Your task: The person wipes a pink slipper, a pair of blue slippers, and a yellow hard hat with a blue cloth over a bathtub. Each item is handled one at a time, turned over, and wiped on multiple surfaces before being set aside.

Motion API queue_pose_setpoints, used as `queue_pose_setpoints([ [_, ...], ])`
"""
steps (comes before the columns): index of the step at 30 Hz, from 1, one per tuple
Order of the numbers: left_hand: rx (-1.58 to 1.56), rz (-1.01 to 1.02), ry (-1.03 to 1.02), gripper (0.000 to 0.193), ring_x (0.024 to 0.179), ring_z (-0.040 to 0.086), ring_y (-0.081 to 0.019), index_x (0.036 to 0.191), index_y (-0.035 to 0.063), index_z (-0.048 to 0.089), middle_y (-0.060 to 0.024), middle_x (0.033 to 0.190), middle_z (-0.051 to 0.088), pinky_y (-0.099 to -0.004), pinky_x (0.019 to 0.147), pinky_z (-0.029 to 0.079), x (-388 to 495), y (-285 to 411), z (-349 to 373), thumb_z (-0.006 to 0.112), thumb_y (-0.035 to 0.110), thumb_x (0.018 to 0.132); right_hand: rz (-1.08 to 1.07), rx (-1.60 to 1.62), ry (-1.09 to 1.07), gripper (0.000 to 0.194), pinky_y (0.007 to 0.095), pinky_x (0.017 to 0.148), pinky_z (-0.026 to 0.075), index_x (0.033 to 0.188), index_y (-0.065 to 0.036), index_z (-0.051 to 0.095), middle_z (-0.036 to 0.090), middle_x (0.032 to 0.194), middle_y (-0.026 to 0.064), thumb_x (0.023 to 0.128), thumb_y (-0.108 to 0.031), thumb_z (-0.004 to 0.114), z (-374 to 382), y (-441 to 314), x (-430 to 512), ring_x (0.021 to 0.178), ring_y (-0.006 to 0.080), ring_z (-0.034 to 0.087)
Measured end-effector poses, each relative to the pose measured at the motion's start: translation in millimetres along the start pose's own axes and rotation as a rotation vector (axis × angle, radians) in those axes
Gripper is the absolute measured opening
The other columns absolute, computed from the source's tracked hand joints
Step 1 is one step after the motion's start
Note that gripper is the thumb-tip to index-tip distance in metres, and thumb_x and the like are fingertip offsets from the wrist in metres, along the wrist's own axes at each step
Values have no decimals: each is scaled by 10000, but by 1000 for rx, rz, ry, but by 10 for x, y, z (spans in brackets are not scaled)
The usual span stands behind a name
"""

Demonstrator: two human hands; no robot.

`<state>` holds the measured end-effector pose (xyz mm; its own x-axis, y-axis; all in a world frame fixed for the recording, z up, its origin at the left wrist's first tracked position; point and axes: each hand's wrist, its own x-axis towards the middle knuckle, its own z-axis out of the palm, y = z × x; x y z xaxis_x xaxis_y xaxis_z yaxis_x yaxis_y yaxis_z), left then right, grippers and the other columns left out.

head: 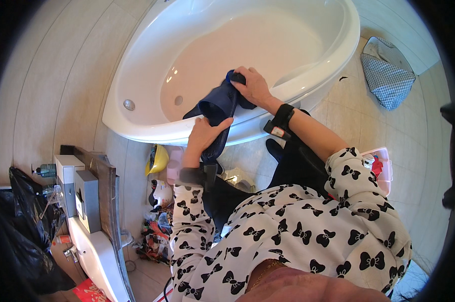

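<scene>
A dark blue fabric item [216, 100], perhaps a bag or garment, lies across the near rim of a white bathtub [163, 130]. Its round opening faces up towards the camera. My left hand [206, 135] grips the item's lower edge, thumb spread along it. Farther up, my right hand [251, 85] pinches a bunched dark end over the inside of the tub. Part of the item hangs down outside the rim beside my left hand. A black strap with a small device is on each forearm.
At left stand a sink [99, 253] with boxes and a black plastic bag [35, 234]. Beside the tub's foot are a yellow helmet [157, 160] and a heap of mixed items [155, 236]. A checked fabric basket [388, 77] and a pink bin [385, 170] stand at right.
</scene>
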<state>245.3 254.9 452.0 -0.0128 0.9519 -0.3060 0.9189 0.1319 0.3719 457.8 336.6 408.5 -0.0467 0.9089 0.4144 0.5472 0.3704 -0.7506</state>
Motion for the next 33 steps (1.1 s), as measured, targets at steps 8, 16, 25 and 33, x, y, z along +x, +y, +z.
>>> queue_pose_setpoints([
  [8,312,-164,127,1054,1174,489,-378,1328,-86,464,-177,1286,464,-552,913,447,-150,130,182,807,605,610,9,-21,-95,331,460,752,534,1137,-201,583,557,1004,144,837,-238,718,124,-142,-314,858,380,641],
  [16,180,61,440,1042,1115,459,-362,1343,-23,461,-181,1178,488,-522,920,364,-62,-46,413,862,534,558,-259,51,55,310,409,749,526,1091,-136,625,589,985,128,803,-175,734,55,-414,-94,902,331,624],
  [25,158,140,543,1015,1040,474,-338,1325,0,510,-153,1083,498,-479,892,371,-132,-170,463,849,568,555,-6,-441,-312,275,468,755,531,1132,-206,615,587,1017,171,859,-201,645,-342,131,189,868,389,641],
  [33,372,347,761,1052,1020,466,-304,1364,24,477,-113,1068,482,-456,871,334,-142,-53,302,873,470,498,-645,32,-229,308,396,716,523,1140,-168,629,574,939,133,846,-207,715,-23,-460,159,784,334,621],
])
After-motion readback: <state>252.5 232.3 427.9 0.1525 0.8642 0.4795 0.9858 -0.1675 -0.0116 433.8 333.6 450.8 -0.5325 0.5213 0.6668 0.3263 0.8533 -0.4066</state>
